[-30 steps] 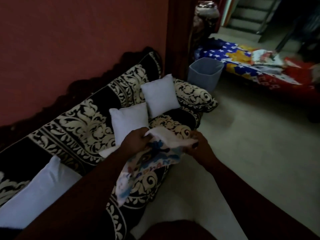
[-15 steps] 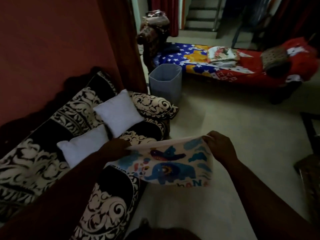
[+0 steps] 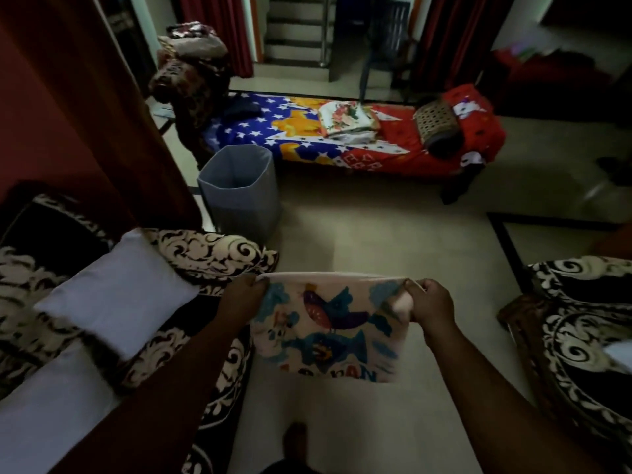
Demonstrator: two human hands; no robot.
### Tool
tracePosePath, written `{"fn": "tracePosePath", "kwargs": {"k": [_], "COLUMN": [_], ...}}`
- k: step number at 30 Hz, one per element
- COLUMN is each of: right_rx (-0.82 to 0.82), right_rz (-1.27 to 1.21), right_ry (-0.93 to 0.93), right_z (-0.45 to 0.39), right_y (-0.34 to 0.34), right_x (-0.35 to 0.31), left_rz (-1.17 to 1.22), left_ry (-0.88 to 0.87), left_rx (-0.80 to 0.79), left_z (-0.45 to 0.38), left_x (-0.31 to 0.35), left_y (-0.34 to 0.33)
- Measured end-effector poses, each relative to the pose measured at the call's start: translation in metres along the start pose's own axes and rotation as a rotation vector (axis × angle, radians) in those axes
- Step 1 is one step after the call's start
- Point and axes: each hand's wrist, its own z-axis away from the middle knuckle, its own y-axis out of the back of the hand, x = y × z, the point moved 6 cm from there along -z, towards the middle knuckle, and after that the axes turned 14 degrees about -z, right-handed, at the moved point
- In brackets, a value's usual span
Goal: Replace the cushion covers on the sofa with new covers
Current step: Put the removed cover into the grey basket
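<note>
Hands stretch soft printed cover (image 3: 328,333) flat: left hand (image 3: 241,299) pinches one top corner, right hand (image 3: 431,302) the other; plain white cushion (image 3: 119,295) on scroll-patterned sofa (image 3: 212,249).

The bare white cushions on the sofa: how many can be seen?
2. One white cushion leans against the sofa back near its armrest. The second cushion lies nearer, at the lower left, cut off by the picture's edge. Others may lie outside the view.

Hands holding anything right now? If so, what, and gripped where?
Yes. Both hands hold one printed cushion cover, stretched flat over the floor. The left hand pinches its top left corner; the right hand grips its top right corner.
</note>
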Motion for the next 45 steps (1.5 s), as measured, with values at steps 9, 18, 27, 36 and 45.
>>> {"fn": "tracePosePath", "kwargs": {"k": [9,18,27,36,45], "right_rx": [-0.004,-0.295,-0.768,-0.581,-0.706], "right_rz": [-0.051,-0.202,-0.247,0.322,0.794], "right_ry": [-0.122,-0.018,0.061,0.529,0.428], "right_z": [-0.097,-0.169,-0.242,-0.381,-0.479], "right_y": [-0.019,-0.107,-0.176,-0.22,-0.332], "right_x": [-0.034,-0.062,-0.136,-0.217,-0.253], "left_rz": [-0.129,0.545,0.649,0.066,-0.035], "left_ry": [-0.012,0.055,-0.068,-0.247,-0.386], "left_rx": [-0.241,-0.307,-0.206,-0.076,0.054], "left_z": [-0.133,-0.175,-0.247,-0.405,-0.549], "left_x": [0.073,0.188,0.265,0.25,0.216], "left_y": [-0.006,-0.063,-0.056,-0.002,0.072]}}
